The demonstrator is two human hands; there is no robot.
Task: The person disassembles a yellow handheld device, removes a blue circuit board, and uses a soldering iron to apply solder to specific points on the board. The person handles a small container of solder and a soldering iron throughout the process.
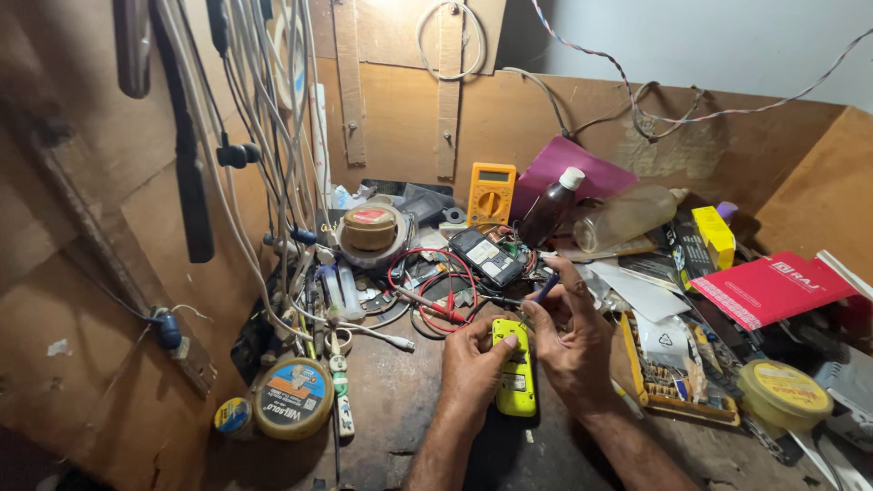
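A small yellow-green handset (515, 368) lies face down on the wooden bench, low in the middle of the head view. My left hand (473, 362) grips its left side, thumb pressed on the top of its back. My right hand (571, 338) rests against the handset's right edge and pinches a thin dark-blue tool (546, 289) between thumb and fingers. The tool's tip points down toward the upper end of the handset.
An orange multimeter (491, 193) with red leads (427, 289) stands at the back. A brown bottle (551, 207), a clear bottle (624, 216), a red booklet (773, 286), round tins (293, 398) and a yellow tub (784, 393) crowd the bench. Cables (273, 127) hang on the left wall.
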